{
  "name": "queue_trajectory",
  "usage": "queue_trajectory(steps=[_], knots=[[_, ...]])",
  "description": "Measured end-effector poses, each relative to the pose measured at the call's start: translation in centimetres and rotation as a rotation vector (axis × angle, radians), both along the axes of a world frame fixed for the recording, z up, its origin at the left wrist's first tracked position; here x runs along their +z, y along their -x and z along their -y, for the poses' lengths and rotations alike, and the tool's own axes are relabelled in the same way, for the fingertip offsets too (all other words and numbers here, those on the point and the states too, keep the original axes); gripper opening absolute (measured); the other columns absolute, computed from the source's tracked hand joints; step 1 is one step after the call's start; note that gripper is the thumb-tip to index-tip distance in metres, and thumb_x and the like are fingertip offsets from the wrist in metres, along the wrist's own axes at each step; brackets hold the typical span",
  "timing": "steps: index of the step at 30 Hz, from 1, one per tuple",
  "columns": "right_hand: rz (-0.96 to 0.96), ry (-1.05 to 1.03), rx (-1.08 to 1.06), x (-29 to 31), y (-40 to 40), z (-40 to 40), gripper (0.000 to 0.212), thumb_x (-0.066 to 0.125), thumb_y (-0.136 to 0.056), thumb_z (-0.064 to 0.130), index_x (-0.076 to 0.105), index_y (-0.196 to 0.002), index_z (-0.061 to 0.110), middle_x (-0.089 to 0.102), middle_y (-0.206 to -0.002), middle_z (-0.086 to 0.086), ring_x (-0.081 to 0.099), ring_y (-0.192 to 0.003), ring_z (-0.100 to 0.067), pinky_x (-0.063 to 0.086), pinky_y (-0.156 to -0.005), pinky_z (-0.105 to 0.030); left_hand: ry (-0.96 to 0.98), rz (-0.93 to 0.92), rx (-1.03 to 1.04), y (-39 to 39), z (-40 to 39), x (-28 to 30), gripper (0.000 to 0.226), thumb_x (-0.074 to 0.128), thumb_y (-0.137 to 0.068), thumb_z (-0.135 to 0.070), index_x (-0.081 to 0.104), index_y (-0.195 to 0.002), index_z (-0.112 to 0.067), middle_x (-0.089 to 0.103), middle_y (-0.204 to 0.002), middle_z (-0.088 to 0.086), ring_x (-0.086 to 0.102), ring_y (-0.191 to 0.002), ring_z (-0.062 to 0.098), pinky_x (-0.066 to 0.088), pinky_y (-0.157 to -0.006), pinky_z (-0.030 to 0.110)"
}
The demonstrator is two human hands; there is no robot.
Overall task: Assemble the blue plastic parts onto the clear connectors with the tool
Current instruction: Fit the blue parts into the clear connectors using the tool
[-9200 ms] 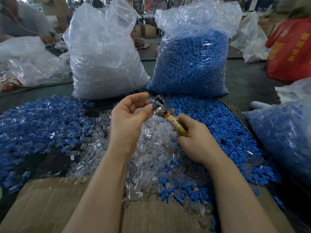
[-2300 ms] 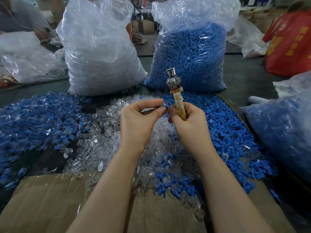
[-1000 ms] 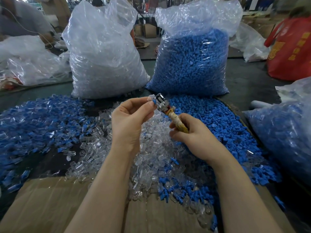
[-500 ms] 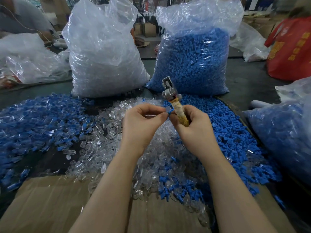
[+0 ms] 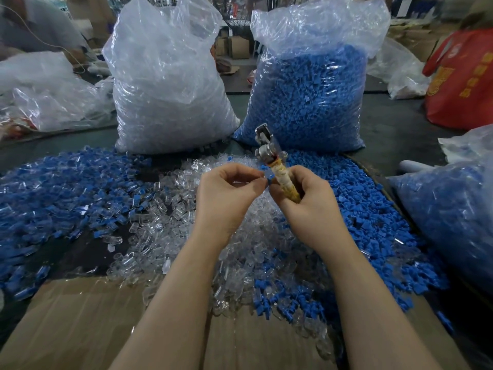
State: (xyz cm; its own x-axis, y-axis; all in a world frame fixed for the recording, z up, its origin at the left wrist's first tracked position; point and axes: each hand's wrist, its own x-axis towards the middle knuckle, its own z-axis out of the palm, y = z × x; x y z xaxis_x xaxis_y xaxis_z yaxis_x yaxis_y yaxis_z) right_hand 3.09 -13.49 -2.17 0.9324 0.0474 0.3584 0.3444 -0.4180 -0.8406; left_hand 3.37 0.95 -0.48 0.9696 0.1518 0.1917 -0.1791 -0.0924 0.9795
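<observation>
A flattened cardboard sheet (image 5: 80, 324) lies nearest me on the dark table (image 5: 394, 134). Far right sits a red bag (image 5: 464, 84) with yellow print; far left, crumpled clear plastic (image 5: 50, 94).

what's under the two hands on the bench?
Under the left hand and right hand lies the pile of clear connectors, with loose blue parts to the right, partly on cardboard. What lies directly beneath the forearms is covered.
</observation>
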Motion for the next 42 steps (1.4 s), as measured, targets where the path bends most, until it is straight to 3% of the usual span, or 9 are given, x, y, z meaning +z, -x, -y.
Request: queue_trajectory(steps=[2,5,10,13,17,20,24,31,42], knots=[[-0.056,-0.041,0.038,0.1,0.0,0.3,0.009,0.066,-0.091,0.023,0.059,-0.086,0.020,0.055,-0.063,0.012,0.044,-0.053,-0.001,0.038,-0.050,-0.018,0.069,0.021,0.006,0.0,-0.3,0.1,0.016,0.078,-0.078,-0.001,0.074,-0.077,-0.017,0.075,-0.079,0.003,0.071,-0.078,0.016,0.059,-0.077,0.028],[-0.142,0.027,0.085,0.2,0.1,0.8,0.012,0.067,-0.090,0.024,0.059,-0.092,0.015,0.058,-0.073,-0.002,0.049,-0.061,-0.010,0.044,-0.059,-0.031,0.201,0.045,0.006,-0.1,-0.9,0.2,0.015,0.077,-0.080,-0.002,0.073,-0.081,-0.016,0.075,-0.080,0.001,0.070,-0.078,0.015,0.058,-0.077,0.026],[-0.221,0.066,0.139,0.2,0.3,0.9,0.017,0.067,-0.090,0.020,0.056,-0.097,0.009,0.059,-0.092,-0.021,0.057,-0.085,-0.041,0.049,-0.077,-0.053,0.306,0.120,0.022,-0.3,-1.4,0.4,0.014,0.072,-0.084,0.001,0.071,-0.085,-0.013,0.074,-0.079,-0.003,0.068,-0.078,0.011,0.056,-0.076,0.023],[-0.243,0.086,0.146,0.3,0.3,0.9,0.018,0.067,-0.089,0.021,0.055,-0.098,0.011,0.058,-0.093,-0.020,0.055,-0.080,-0.038,0.047,-0.071,-0.049,0.304,0.142,0.030,-0.3,-1.6,0.4,0.015,0.072,-0.084,0.001,0.072,-0.085,-0.014,0.074,-0.080,-0.001,0.068,-0.080,0.013,0.057,-0.078,0.025],[-0.269,0.099,0.157,0.2,0.3,0.9,0.019,0.067,-0.090,0.022,0.054,-0.099,0.013,0.056,-0.091,-0.018,0.047,-0.069,-0.021,0.038,-0.066,-0.037,0.261,0.156,0.032,-0.4,-1.7,0.4,0.014,0.072,-0.083,0.001,0.072,-0.086,-0.013,0.075,-0.082,0.001,0.069,-0.080,0.015,0.056,-0.079,0.027],[-0.267,0.101,0.163,0.2,0.4,0.8,0.019,0.066,-0.090,0.022,0.053,-0.100,0.012,0.056,-0.092,-0.018,0.047,-0.070,-0.023,0.039,-0.067,-0.038,0.234,0.173,0.019,-0.4,-1.9,0.3,0.015,0.073,-0.083,0.001,0.072,-0.086,-0.014,0.075,-0.082,0.001,0.069,-0.081,0.015,0.057,-0.080,0.027],[-0.255,0.128,0.155,0.2,0.3,0.8,0.018,0.065,-0.090,0.022,0.053,-0.100,0.013,0.057,-0.094,-0.017,0.053,-0.082,-0.039,0.045,-0.071,-0.046,0.206,0.180,0.009,-0.3,-1.9,0.3,0.016,0.072,-0.083,0.001,0.073,-0.085,-0.015,0.075,-0.079,-0.002,0.069,-0.079,0.012,0.055,-0.078,0.024],[-0.200,0.221,0.112,-0.1,0.3,0.7,0.012,0.060,-0.088,0.014,0.050,-0.093,0.017,0.056,-0.081,-0.010,0.046,-0.064,-0.021,0.038,-0.059,-0.035,0.219,0.169,0.008,-0.2,-1.8,0.5,0.016,0.071,-0.083,0.004,0.073,-0.085,-0.011,0.076,-0.078,0.000,0.071,-0.076,0.012,0.058,-0.076,0.025],[-0.134,0.310,0.042,-0.1,0.4,0.4,0.017,0.055,-0.078,0.008,0.050,-0.082,0.024,0.055,-0.069,0.000,0.048,-0.062,-0.020,0.042,-0.056,-0.041,0.230,0.128,0.001,-0.3,-1.9,0.1,0.014,0.072,-0.083,0.002,0.073,-0.086,-0.011,0.076,-0.083,0.003,0.072,-0.079,0.014,0.055,-0.073,0.021]])
